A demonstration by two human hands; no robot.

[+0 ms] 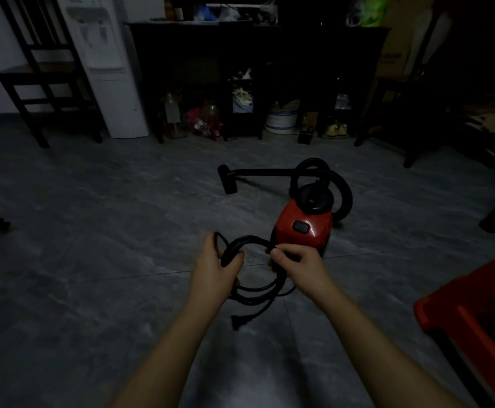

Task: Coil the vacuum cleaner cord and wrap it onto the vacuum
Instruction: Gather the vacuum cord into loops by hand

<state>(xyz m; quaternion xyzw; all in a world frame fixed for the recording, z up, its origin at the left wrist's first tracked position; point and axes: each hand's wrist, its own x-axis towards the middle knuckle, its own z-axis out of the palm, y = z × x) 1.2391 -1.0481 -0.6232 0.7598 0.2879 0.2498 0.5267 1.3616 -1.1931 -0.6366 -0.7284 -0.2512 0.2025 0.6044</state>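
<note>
While my left hand [213, 269] is gripping one side of the coiled cord [252, 278], my right hand [296, 260] is pinching the other, just beside the vacuum [302, 228], over open floor [93, 260].

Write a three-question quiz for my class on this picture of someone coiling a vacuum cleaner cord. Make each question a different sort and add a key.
1. True or false: the cord is already wrapped onto the red vacuum.
2. Where is the plug? A) dangling beneath the cord's loops; B) lying on the chair seat; C) resting on top of the vacuum.
3. Which hands hold the cord?

Key:
1. False. It is held in loops in front of the vacuum.
2. A.
3. Both. The left hand and the right hand each grip a side.
</note>
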